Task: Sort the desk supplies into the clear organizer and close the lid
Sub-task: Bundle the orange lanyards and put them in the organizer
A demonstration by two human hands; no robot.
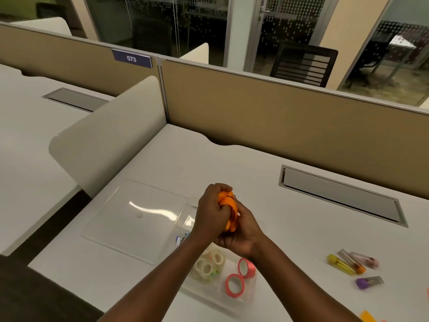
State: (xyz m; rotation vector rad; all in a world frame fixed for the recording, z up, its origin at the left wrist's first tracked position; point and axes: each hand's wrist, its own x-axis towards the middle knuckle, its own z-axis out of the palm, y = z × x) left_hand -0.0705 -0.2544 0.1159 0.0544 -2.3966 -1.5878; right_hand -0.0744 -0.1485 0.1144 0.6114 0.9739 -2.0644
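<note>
Both left hand (210, 217) and right hand (241, 235) curl fingers (222, 188) round orange tape rolls (229, 206), probably light, stiff, best held by rims.

You've got both hands on a bunch of orange tape rolls (230, 209), right over the clear organizer (218, 300). Your left hand (211, 216) grips from the top and your right hand (242, 237) cups underneath. The lid (137, 214) lies flat on the left. Two pink tape rolls (235, 285) sit inside, and some coloured clips (352, 262) lie on the table (209, 159) to the right.
</note>
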